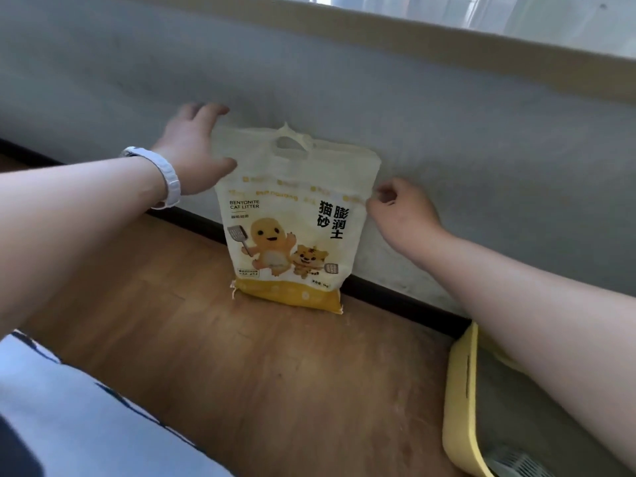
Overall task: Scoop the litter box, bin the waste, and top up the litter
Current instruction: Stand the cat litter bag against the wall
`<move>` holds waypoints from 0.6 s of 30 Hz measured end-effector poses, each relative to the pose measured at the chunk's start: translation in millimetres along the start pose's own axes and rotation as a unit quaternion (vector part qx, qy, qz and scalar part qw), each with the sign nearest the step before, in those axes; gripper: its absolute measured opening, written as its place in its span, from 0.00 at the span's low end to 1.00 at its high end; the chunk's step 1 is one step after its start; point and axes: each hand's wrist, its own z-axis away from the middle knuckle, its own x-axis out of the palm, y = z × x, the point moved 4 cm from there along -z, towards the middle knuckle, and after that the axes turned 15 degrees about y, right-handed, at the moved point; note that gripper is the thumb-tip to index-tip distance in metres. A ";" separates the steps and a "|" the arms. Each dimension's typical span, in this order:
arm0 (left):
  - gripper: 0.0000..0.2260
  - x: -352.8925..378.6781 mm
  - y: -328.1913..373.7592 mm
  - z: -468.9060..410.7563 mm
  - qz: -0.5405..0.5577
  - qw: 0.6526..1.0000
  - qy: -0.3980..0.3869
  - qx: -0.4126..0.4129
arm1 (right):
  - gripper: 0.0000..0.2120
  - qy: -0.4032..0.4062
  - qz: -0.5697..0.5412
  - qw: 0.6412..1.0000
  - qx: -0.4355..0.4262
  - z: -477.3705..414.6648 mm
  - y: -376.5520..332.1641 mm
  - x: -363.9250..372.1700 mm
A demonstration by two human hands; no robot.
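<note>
A cream and yellow bag of bentonite cat litter (pixel 289 215) stands upright on the wooden floor, leaning against the grey wall. My left hand (pixel 192 149), with a white band on the wrist, is at the bag's upper left corner. Its fingers are spread and straight, and the thumb lies against the bag's left edge. My right hand (pixel 402 215) is at the bag's right edge, its curled fingers pinching that edge. The yellow litter box (pixel 459 390) sits at the lower right, with grey litter (pixel 509 407) inside, partly hidden by my right forearm.
A pale slotted scoop (pixel 512 463) shows in the litter box at the bottom edge. A dark baseboard (pixel 395 297) runs along the wall under a window sill (pixel 447 53). Blue and white fabric (pixel 69 407) fills the lower left corner.
</note>
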 end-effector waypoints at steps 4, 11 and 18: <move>0.31 -13.3 26.1 31.9 -0.015 0.999 -0.030 0.025 | 0.16 -0.028 0.045 0.996 -0.069 15.3 -7.1 -29.8; 0.29 -30.9 111.1 102.6 -0.008 0.986 -0.128 0.105 | 0.21 -0.066 0.168 0.957 -0.226 54.6 3.8 -107.8; 0.29 -37.9 207.5 181.2 -0.066 0.966 -0.147 0.202 | 0.24 -0.069 0.238 0.917 -0.311 94.4 49.5 -189.1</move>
